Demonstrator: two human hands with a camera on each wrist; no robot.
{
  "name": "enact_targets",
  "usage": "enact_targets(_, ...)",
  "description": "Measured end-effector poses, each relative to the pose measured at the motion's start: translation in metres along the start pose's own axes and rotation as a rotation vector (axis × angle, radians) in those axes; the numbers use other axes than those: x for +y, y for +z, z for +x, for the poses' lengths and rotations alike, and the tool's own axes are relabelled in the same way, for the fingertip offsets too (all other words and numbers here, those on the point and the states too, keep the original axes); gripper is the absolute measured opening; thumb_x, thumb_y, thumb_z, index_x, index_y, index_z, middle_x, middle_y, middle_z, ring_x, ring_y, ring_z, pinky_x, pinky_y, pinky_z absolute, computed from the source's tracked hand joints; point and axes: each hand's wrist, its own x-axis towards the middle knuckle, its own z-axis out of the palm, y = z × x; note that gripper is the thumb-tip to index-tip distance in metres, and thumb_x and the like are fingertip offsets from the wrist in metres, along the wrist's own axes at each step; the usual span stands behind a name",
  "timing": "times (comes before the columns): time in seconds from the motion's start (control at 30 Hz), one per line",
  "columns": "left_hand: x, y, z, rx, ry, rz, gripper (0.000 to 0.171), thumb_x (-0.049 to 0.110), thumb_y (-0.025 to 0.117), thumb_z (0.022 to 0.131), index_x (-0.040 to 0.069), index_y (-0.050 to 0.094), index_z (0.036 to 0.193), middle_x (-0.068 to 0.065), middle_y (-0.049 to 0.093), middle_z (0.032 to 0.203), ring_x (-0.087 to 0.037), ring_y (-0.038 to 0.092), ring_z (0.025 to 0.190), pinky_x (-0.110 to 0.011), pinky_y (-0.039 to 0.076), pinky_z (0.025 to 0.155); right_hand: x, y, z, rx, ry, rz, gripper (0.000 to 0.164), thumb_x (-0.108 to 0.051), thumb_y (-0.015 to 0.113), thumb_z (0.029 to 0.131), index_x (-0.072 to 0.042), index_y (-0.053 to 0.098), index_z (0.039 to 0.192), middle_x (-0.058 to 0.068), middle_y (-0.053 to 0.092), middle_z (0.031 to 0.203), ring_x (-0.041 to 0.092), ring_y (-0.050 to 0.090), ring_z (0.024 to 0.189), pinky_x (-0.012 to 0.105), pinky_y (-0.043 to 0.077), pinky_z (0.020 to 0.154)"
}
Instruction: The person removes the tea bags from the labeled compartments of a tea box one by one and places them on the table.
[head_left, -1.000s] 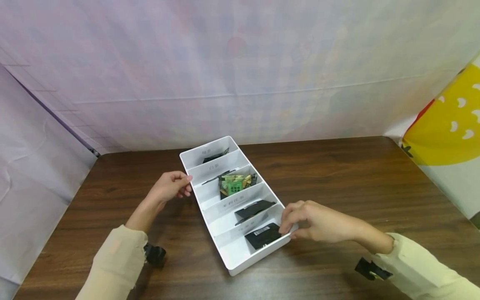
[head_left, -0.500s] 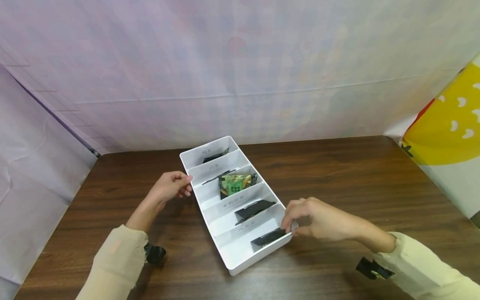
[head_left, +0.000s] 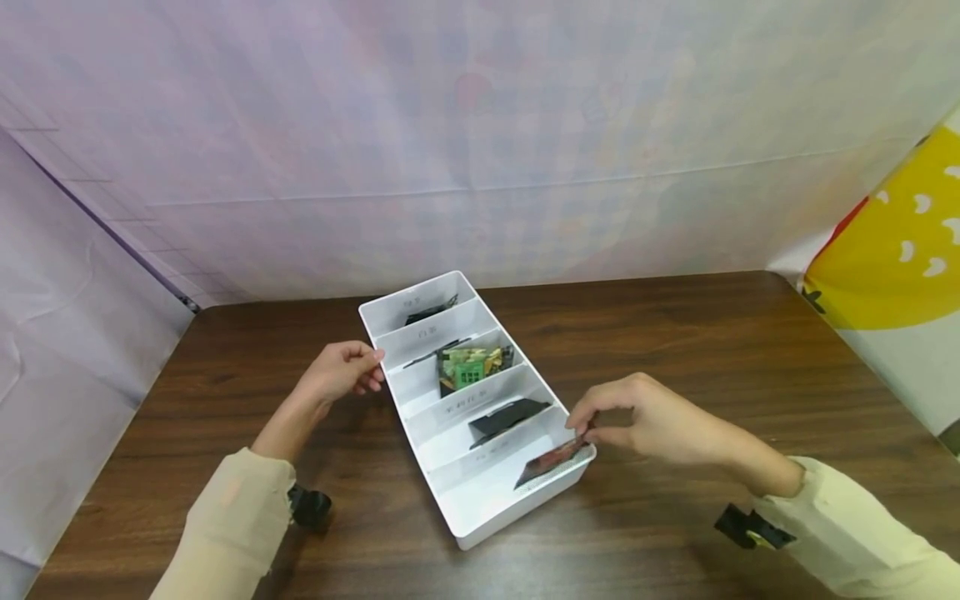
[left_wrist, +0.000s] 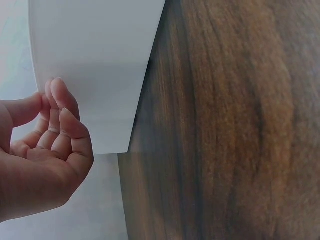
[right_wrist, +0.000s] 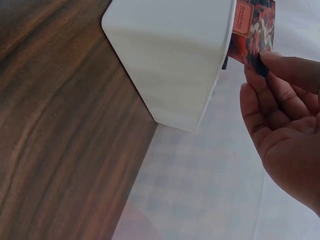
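Note:
A white divided box (head_left: 468, 504) lies at an angle on the table, with dark printed characters on its inner walls. My left hand (head_left: 345, 371) pinches the rim of its left side between thumb and fingers; the left wrist view shows this from outside the wall. At the nearest compartment, my right hand (head_left: 652, 417) pinches one corner of a red printed sachet (head_left: 551, 461). That sachet stands tilted along the front wall, its lower part inside the compartment. In the right wrist view its orange label (right_wrist: 243, 20) shows above the rim, thumb on one face.
Other compartments hold a green and gold sachet (head_left: 469, 371), a black sachet (head_left: 513, 415) and a dark packet (head_left: 431, 313) at the far end. The wooden table (head_left: 712, 350) ends at a pale curtain (head_left: 480, 167) behind. A yellow printed cloth (head_left: 892, 242) hangs at right.
My right hand has risen slightly and moved away from me, tilting the sachet up from lying dark side up until its red face shows. My left hand and the box have stayed put.

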Motion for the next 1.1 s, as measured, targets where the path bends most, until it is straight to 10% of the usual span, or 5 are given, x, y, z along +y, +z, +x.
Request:
enact_targets(0.53,-0.001,-0.001,0.001,-0.009,-0.009,0.005,0.019,0.013,0.051,0.094,-0.001,0.054,0.081,0.001,0.058,0.063,-0.009,0.056,0.056,-0.028,0.044,0.056,-0.015,-0.042,0.015,0.230,-0.038,-0.160,0.036,0.015,0.069,0.070,-0.011,0.067,0.095,-0.002,0.066,0.092,0.009,0.061,0.081,0.017,0.046,0.072)
enact_targets(1.1,-0.003,-0.001,0.003,-0.022,-0.003,-0.055,0.017,0.010,0.051,0.094,-0.002,0.053,0.082,0.000,0.056,0.062,-0.009,0.056,0.055,-0.026,0.047,0.056,0.011,-0.074,0.012,0.301,0.288,-0.302,0.021,0.006,0.065,0.080,-0.012,0.067,0.092,0.003,0.066,0.090,0.009,0.054,0.069,0.021,0.042,0.055)
